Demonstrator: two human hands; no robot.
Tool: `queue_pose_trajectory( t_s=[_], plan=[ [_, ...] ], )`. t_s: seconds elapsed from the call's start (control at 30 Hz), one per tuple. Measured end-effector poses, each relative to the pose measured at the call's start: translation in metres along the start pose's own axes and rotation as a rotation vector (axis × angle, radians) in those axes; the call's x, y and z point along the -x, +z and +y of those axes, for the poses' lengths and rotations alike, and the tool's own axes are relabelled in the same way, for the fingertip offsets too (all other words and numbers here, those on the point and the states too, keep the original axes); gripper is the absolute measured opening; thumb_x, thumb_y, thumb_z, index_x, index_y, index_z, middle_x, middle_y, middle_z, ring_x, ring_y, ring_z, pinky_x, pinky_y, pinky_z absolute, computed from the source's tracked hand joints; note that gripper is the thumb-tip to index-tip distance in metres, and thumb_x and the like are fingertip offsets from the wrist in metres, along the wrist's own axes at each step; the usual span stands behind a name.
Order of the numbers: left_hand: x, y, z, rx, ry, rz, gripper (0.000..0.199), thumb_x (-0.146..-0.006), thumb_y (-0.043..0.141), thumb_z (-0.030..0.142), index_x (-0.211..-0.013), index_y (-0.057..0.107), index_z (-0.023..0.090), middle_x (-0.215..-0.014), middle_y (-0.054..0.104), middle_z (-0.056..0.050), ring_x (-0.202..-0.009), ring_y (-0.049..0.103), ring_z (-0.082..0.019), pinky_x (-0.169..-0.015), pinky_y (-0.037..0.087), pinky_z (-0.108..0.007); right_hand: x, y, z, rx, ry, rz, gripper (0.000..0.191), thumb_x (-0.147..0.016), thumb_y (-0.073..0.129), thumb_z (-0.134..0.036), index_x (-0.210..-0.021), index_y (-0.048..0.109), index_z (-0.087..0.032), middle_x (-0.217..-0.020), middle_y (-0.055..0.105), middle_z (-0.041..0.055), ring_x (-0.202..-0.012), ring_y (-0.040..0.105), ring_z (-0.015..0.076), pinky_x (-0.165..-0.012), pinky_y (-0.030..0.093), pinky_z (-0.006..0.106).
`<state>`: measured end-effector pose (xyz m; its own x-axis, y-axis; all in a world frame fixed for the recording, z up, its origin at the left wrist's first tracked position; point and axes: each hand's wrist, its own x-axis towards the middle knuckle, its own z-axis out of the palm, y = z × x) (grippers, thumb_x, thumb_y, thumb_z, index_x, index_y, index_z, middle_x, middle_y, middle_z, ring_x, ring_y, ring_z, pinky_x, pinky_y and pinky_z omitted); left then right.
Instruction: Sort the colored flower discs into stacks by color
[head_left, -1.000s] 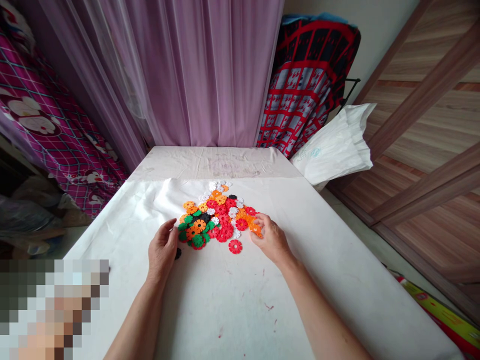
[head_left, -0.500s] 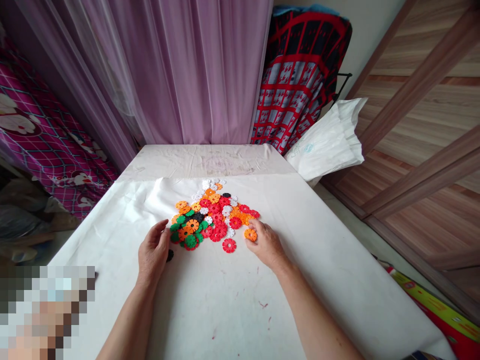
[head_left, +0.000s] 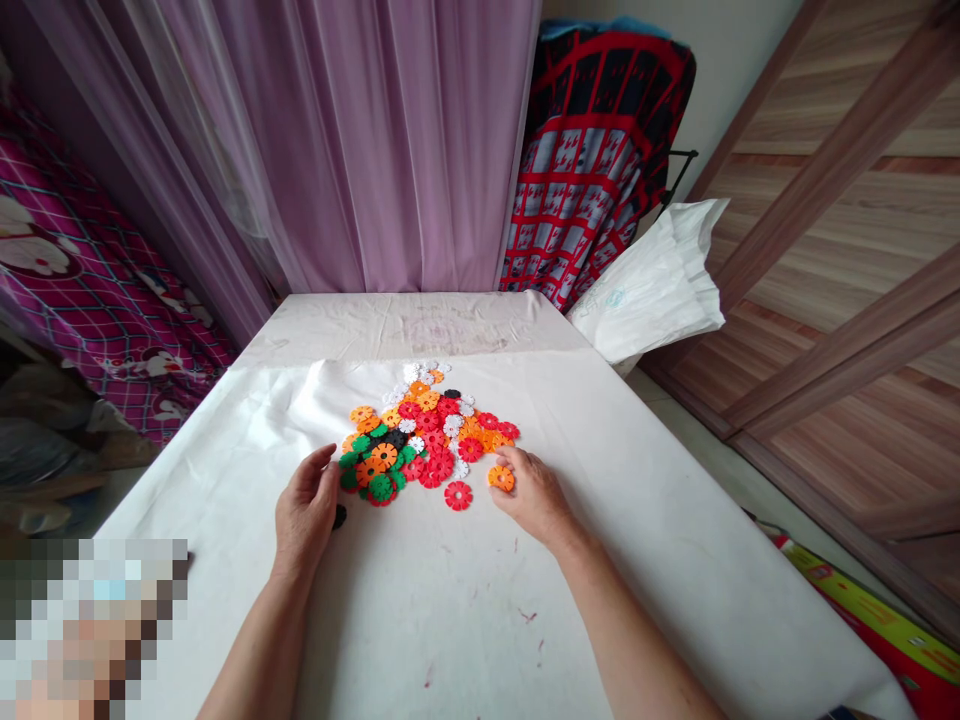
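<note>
It looks like a room in a home: purple curtains (head_left: pixel 405 150) hang across the top of the frame, a pink cartoon-print cloth (head_left: pixel 97 290) drapes at the left (checked, with white characters on it), and a wood-panelled door or wardrobe front (head_left: pixel 847 260) fills the right, beyond the cloth-covered desk (head_left: pixel 600 460) in the middle.

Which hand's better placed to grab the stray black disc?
Likely left: the left hand sits beside the black disc and looks empty; the right hand is across the pile, apparently holding an orange disc.
</note>
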<state>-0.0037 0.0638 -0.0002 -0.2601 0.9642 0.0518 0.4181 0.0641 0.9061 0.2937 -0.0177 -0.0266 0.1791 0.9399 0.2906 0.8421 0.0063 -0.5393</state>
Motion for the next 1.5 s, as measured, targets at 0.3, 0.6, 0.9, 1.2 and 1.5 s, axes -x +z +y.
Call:
queue_pose_trajectory(
  t_s=[0.3,0.6,0.9,1.2,1.5],
  plan=[
    [0.000,0.000,-0.002,0.011,-0.025,-0.005,0.055,-0.071,0.056,0.055,-0.112,0.070,0.022,-0.092,0.074,-0.004,-0.069,0.063,-0.017,-0.057,0.051,-0.026,-0.028,-0.007,0.021,0.096,0.181,0.048,0.020,-0.076,0.068,-0.023,-0.096,0.064,-0.022,-0.101,0.072,0.0072,-0.092,0.067,0.0220,-0.081,0.051,0.033],
    [-0.001,0.000,-0.001,-0.001,-0.051,-0.013,0.056,-0.072,0.056,0.055,-0.115,0.069,0.023,-0.091,0.073,-0.003,-0.065,0.062,-0.016,-0.054,0.050,-0.026,-0.041,0.001,0.016,0.086,0.211,0.014,0.027,-0.075,0.070,-0.023,-0.101,0.062,-0.022,-0.104,0.072,0.0079,-0.098,0.067,0.0232,-0.085,0.051,0.035],
    [-0.003,0.001,-0.008,-0.016,-0.020,-0.010,0.056,-0.074,0.056,0.056,-0.117,0.069,0.023,-0.090,0.073,-0.003,-0.064,0.061,-0.015,-0.055,0.049,-0.026,-0.014,-0.007,0.018,-0.175,0.156,0.057,0.030,-0.073,0.067,-0.026,-0.102,0.061,-0.024,-0.102,0.073,0.0035,-0.088,0.068,0.0186,-0.078,0.054,0.032],
    [-0.001,0.001,-0.003,-0.009,-0.035,-0.012,0.054,-0.074,0.055,0.054,-0.116,0.069,0.023,-0.091,0.073,-0.003,-0.065,0.061,-0.015,-0.056,0.050,-0.026,-0.001,-0.020,-0.007,0.021,0.006,-0.071,0.032,-0.075,0.062,-0.015,-0.104,0.066,-0.024,-0.110,0.071,0.0052,-0.104,0.065,0.0227,-0.093,0.050,0.037],
    [-0.002,0.000,-0.004,-0.025,-0.011,-0.010,0.053,-0.075,0.056,0.053,-0.116,0.069,0.023,-0.096,0.074,-0.004,-0.070,0.064,-0.016,-0.061,0.052,-0.027,0.000,-0.023,-0.011,0.078,-0.025,-0.135,0.036,-0.077,0.066,-0.019,-0.112,0.067,-0.027,-0.115,0.068,0.0051,-0.108,0.062,0.0226,-0.096,0.048,0.035]
  ],
)
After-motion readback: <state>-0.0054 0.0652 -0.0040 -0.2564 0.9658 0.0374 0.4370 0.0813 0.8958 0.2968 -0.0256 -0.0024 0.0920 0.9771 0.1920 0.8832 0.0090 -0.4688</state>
